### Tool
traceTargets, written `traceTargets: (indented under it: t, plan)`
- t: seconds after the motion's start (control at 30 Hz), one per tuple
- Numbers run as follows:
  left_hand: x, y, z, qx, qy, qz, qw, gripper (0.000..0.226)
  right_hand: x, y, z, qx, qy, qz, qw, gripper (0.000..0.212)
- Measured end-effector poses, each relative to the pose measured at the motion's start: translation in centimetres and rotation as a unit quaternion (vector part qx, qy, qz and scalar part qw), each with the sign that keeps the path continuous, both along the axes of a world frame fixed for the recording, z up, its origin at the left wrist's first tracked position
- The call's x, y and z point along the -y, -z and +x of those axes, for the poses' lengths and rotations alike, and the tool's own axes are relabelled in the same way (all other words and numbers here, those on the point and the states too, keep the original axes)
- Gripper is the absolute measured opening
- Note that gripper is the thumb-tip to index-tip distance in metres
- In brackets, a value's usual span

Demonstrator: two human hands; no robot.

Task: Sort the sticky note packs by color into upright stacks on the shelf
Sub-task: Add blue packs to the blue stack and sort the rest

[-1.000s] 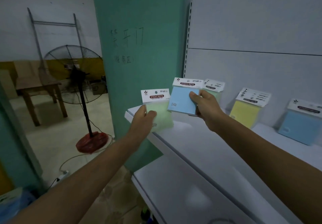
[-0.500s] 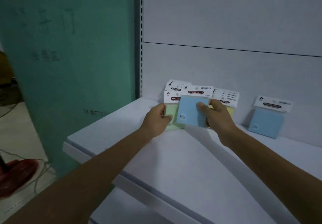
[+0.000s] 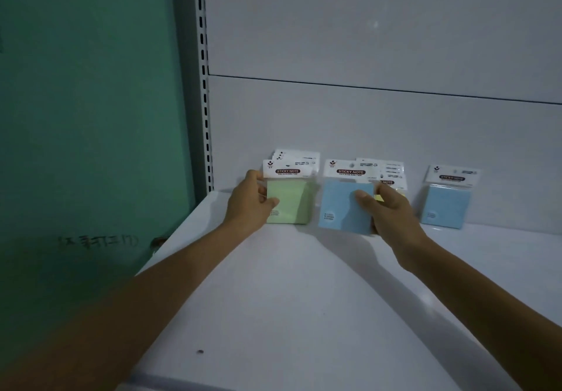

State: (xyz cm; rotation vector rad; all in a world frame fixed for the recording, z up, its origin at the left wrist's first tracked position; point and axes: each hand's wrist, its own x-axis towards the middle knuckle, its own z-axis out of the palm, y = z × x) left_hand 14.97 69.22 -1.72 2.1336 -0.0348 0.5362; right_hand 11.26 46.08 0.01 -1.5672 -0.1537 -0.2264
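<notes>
The left hand point(image 3: 252, 202) pinches the green pack point(image 3: 289, 199) by its left edge, upright on the shelf point(image 3: 304, 299) against other packs behind it; the right hand point(image 3: 389, 211) grips the blue pack point(image 3: 346, 205) at its right side, before the yellow packs point(image 3: 392, 174). Each pack looks light and stiff, its wrapper likely slippery, so hold the pad's edges, not the thin header card

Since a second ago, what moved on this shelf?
The left hand carried its pale green sticky note pack from mid-air to the back of the white shelf; the right hand brought its light blue pack alongside, in front of the yellow packs. Both hands still grip. The lone blue pack at right stayed.
</notes>
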Motion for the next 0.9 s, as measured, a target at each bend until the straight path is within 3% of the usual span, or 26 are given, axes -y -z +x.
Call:
traceTargets:
  t: [0.47, 0.6, 0.7, 0.77, 0.9]
  plan:
    - [1.0, 1.2, 1.6, 0.017, 0.024, -0.028, 0.999, 0.038, -0.7, 1.3, 0.1, -0.006, 0.023, 0.000, 1.000, 0.005]
    - [1.5, 1.2, 1.2, 0.008, -0.003, -0.035, 0.999, 0.047, 0.6, 1.5, 0.2, -0.014, 0.021, 0.000, 1.000, 0.004]
    - [2.6, 0.3, 0.0, 0.124, -0.066, 0.026, 0.990, 0.041, 1.9, 1.3, 0.4, -0.012, 0.010, 0.000, 1.000, 0.006]
    - [4.3, -0.8, -1.4, 0.200, -0.032, 0.061, 0.977, 0.027, 2.9, 0.9, 0.5, -0.010, 0.000, 0.009, 1.000, 0.007]
    - [10.2, -1.8, -3.5, 0.191, 0.073, 0.119, 0.972, 0.024, 6.0, 0.3, 0.2, 0.010, 0.000, 0.006, 1.000, 0.008]
